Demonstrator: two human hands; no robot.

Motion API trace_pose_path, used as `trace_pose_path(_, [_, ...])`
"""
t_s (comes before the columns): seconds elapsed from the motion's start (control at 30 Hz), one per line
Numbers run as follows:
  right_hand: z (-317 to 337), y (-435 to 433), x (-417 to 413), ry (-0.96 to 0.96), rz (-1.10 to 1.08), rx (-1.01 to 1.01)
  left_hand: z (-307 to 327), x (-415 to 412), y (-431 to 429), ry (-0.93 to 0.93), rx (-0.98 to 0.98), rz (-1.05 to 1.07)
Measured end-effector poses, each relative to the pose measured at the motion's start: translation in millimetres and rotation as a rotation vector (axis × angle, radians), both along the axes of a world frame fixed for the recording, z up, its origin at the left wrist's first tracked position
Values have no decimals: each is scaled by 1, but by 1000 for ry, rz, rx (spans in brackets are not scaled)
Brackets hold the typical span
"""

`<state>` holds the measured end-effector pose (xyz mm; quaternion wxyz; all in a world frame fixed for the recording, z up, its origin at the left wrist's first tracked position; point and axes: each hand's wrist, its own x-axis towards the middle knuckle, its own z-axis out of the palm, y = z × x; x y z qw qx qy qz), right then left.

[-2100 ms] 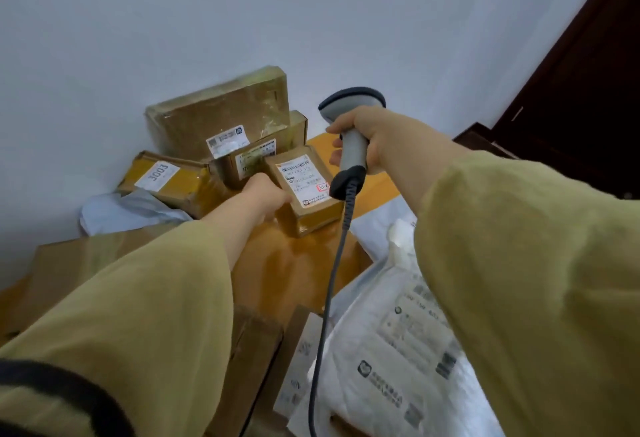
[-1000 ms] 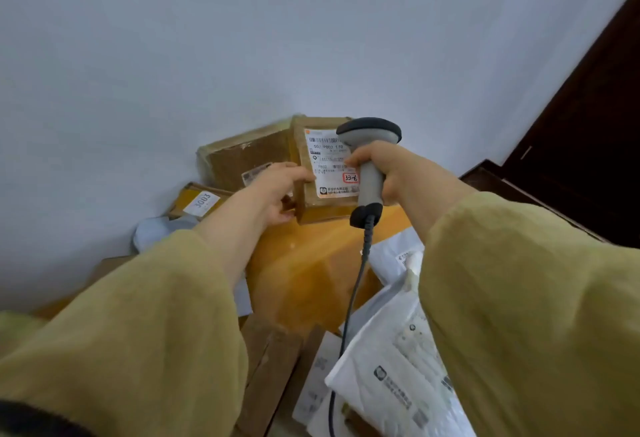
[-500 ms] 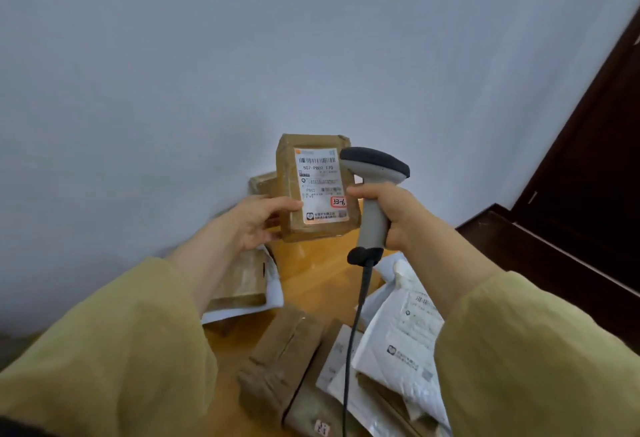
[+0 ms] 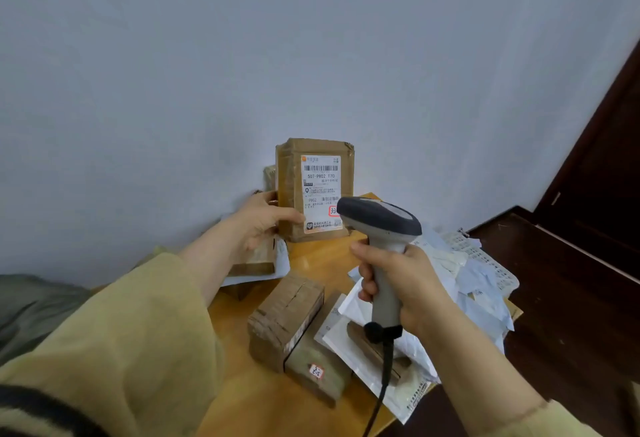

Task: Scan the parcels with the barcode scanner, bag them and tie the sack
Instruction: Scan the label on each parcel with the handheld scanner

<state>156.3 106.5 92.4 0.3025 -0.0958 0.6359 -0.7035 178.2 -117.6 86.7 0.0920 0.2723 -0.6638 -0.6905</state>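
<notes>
My left hand (image 4: 261,218) holds a small brown cardboard parcel (image 4: 291,191) upright by its left edge, thumb across the front, with the white shipping label facing me. My right hand (image 4: 398,281) grips the grey handle of a corded barcode scanner (image 4: 381,222). The scanner's dark head sits just right of and below the parcel, overlapping the label's lower right corner. The scanner's black cable hangs down from the handle's base.
On the orange wooden table (image 4: 322,256) lie a taped brown box (image 4: 285,319), a flatter box with a small sticker (image 4: 317,367), and white mailer bags (image 4: 408,367). A white perforated basket (image 4: 485,260) with papers sits at right. A dark wooden door (image 4: 595,177) stands right.
My left hand lifted the parcel off the pile and turned it upright with the label toward me. The scanner dropped lower and closer, below the label.
</notes>
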Motion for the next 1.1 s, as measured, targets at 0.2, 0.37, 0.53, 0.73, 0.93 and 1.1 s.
trace_pose_path(0.2, [-20, 30, 7, 118, -39, 130, -4, 10, 16, 16, -13, 13])
trace_pose_path(0.37, [-25, 42, 12, 161, -17, 161, -5, 11, 29, 18, -36, 19])
trace_pose_path(0.53, [-24, 53, 16, 178, 5, 147, -9, 12, 36, 23, -28, 37])
trace_pose_path(0.73, [-25, 60, 21, 101, 28, 90, -12, 17, 38, 30, -14, 40])
trace_pose_path(0.93, [-23, 63, 25, 79, 34, 47, -14, 22, 38, 15, -20, 39])
trace_pose_path(1.1, [-23, 64, 26, 71, 33, 49, -16, 26, 39, 7, -26, 36])
